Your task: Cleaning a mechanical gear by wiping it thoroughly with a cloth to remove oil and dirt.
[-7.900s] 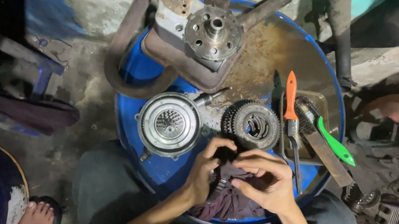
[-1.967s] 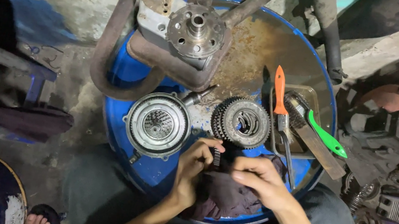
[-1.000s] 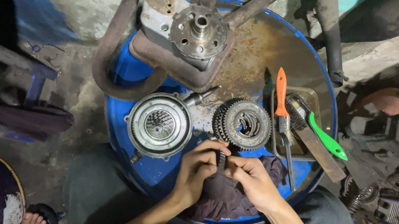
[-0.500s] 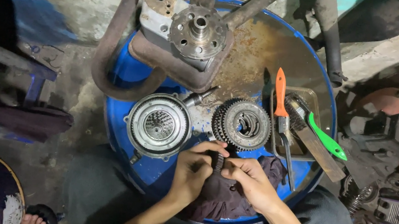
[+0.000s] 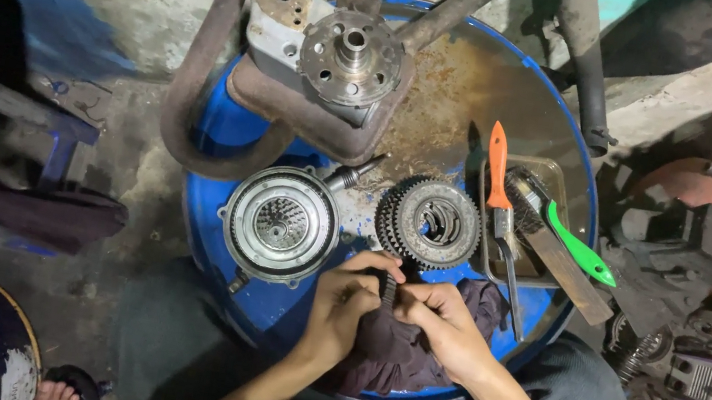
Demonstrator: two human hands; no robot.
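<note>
Wiping a small dark part over the drum point(image 5: 529, 84).
Left hand point(image 5: 344, 299) and right hand point(image 5: 441, 325) pinched on part point(image 5: 387, 284) above rag point(image 5: 393, 356), near of gear stack point(image 5: 429, 222); next, likely turning it for the unwiped side.

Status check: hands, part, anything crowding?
Left hand and right hand pinch small dark ring over dark rag. Toothed clutch stack close ahead.

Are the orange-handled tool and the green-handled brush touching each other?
Apart: the head view shows tray floor between the orange-handled tool and the green-handled brush.
</note>
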